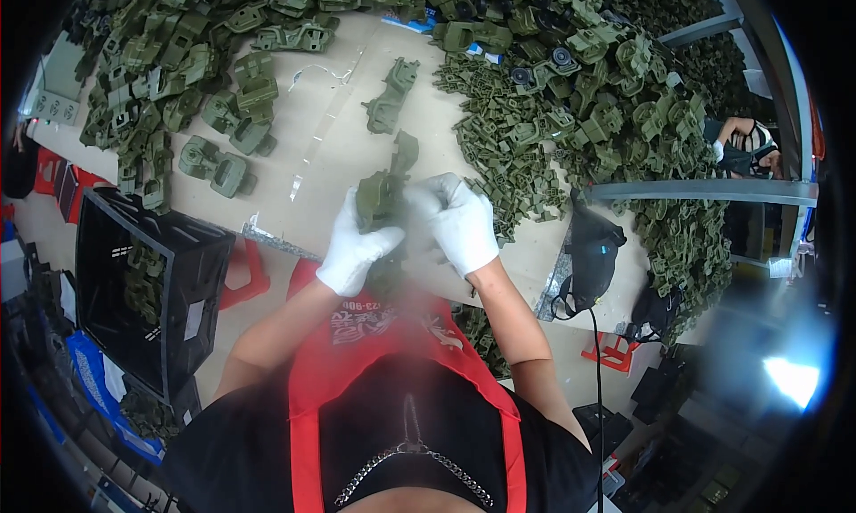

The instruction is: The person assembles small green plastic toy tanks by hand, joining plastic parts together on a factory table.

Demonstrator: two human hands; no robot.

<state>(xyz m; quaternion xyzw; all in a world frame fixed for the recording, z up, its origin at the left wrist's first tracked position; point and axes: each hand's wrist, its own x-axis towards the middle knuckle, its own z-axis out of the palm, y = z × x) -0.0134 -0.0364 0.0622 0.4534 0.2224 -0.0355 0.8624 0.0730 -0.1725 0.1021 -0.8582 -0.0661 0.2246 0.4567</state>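
Both of my hands wear white gloves and meet over the near edge of the table. My left hand (357,250) is closed around an olive-green plastic toy vehicle body (378,199), its thumb lying across the near side. Just to the right, my right hand (467,224) is curled with its fingertips pinched together close to the body. A hazy smear covers those fingertips, so anything in them cannot be made out. Beyond the hands, a long green vehicle part (392,96) lies by itself on the table. A separate green vehicle piece (214,165) rests further left.
Piles of green vehicle bodies (169,58) fill the table's far left. Small green parts (508,147) are heaped to the right, below larger assemblies. A grey metal bar (704,190) crosses there. A black bag (593,259) sits at the right edge; a black crate (152,290) stands left.
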